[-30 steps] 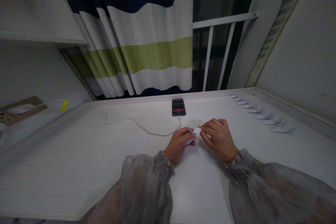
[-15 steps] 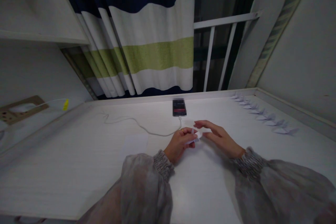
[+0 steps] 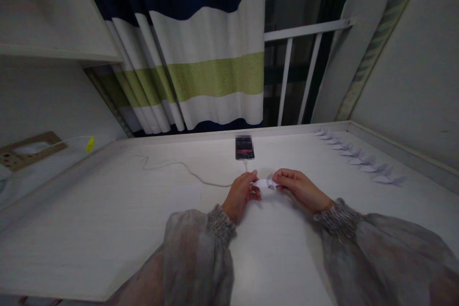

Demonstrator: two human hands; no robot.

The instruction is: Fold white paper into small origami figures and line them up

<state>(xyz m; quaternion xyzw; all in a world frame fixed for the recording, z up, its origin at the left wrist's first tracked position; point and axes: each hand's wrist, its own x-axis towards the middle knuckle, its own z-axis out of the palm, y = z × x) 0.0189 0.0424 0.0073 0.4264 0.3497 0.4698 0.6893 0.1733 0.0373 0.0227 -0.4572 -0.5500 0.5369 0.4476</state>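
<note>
A small folded white paper piece (image 3: 264,183) is held just above the white table (image 3: 107,229), between both hands. My left hand (image 3: 241,195) pinches its left end, a ring on one finger. My right hand (image 3: 297,188) pinches its right end with fingers curled. Both wrists wear grey gathered sleeves. A sheet of white paper (image 3: 183,197) lies flat to the left of my left hand.
A phone (image 3: 244,147) lies beyond my hands, its white cable (image 3: 179,166) running left to a wall socket (image 3: 21,150). Several folded paper shapes (image 3: 358,158) stand in a row along the right edge. A striped curtain (image 3: 208,67) and a white railing (image 3: 304,38) are behind the table.
My right hand opened and lifted off the paper half a second ago, then closed again on its right end. The paper now stretches flat between both hands.
</note>
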